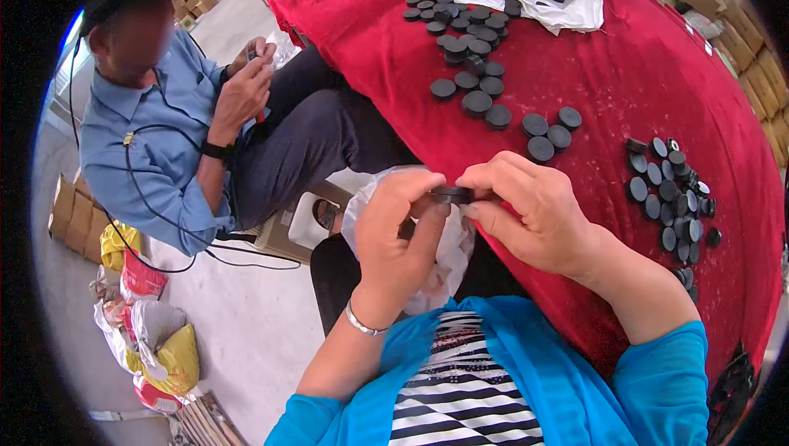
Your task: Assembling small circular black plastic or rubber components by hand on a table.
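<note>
A small black round disc (451,195) is held edge-on in front of my chest. My left hand (400,228) pinches it between thumb and index finger. From the other side my right hand (530,207) closes its thumb and fingertips on the disc's right edge. Closest to my hands on the red cloth lie a few similar black discs (540,149). To the right is a heap of smaller-looking black pieces (670,199), some tipped on their sides. Under my hands a whitish plastic bag (448,269) shows in part; its contents cannot be made out.
The red-covered table (625,68) curves along my right. More black discs (472,43) trail from a white sack (575,6) at the far side. A seated co-worker (164,125) in blue handles something small at the left. Colourful bags (168,347) stand on the floor, cartons (756,76) far right.
</note>
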Action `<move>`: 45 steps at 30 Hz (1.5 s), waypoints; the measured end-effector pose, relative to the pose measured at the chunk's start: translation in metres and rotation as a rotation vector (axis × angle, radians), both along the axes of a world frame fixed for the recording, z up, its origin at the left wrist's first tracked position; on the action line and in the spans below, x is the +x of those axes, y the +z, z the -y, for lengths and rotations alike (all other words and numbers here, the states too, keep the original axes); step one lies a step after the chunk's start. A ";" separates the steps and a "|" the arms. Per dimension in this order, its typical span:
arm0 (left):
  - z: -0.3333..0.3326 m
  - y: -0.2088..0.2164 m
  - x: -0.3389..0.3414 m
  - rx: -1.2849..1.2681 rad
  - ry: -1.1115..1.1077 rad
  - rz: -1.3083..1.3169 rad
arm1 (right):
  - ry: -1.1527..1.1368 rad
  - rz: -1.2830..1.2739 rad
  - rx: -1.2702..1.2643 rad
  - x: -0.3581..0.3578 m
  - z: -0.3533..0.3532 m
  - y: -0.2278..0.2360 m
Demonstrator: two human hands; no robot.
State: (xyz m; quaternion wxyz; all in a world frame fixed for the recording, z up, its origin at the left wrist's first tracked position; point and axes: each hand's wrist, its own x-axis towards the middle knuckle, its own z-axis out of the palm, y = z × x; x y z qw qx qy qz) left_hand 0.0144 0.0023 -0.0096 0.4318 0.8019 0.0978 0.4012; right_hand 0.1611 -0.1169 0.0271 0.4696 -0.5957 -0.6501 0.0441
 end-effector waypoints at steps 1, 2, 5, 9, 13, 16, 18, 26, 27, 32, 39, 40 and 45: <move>0.002 0.000 -0.001 0.002 0.004 0.000 | -0.008 0.047 -0.008 0.001 0.000 0.001; 0.005 0.000 -0.001 -0.242 -0.082 0.047 | -0.005 0.046 -0.006 0.001 0.000 0.000; 0.005 0.000 -0.002 -0.668 -0.232 0.132 | 0.011 -0.035 -0.018 -0.001 -0.001 -0.003; -0.001 -0.002 -0.004 -1.063 -0.432 0.212 | 0.090 -0.183 -0.083 -0.002 -0.001 -0.004; -0.005 -0.004 -0.005 -1.134 -0.456 0.143 | 0.135 -0.167 -0.108 -0.002 0.000 -0.004; -0.005 -0.007 -0.005 -1.216 -0.486 0.145 | 0.143 -0.140 -0.109 -0.001 0.000 -0.004; -0.002 -0.006 -0.003 -1.275 -0.462 0.147 | 0.134 -0.139 -0.108 0.000 0.000 -0.006; 0.012 -0.007 -0.001 -0.947 -0.357 0.052 | 0.009 -0.092 -0.194 0.000 0.003 -0.002; 0.014 -0.007 -0.001 -0.801 -0.289 0.038 | -0.007 -0.103 -0.151 -0.002 0.001 -0.005; 0.011 -0.002 -0.011 -0.718 -0.256 -0.080 | 0.004 -0.132 -0.175 -0.007 -0.003 -0.010; -0.030 -0.036 -0.024 -0.628 -0.216 -0.413 | -0.052 0.317 -0.225 0.009 -0.008 -0.018; -0.041 -0.048 -0.029 -0.284 -0.079 -0.556 | -0.132 0.291 -0.173 0.019 -0.007 -0.015; -0.041 -0.039 -0.016 -0.099 0.072 -0.622 | -0.575 0.310 -0.329 0.084 0.010 -0.010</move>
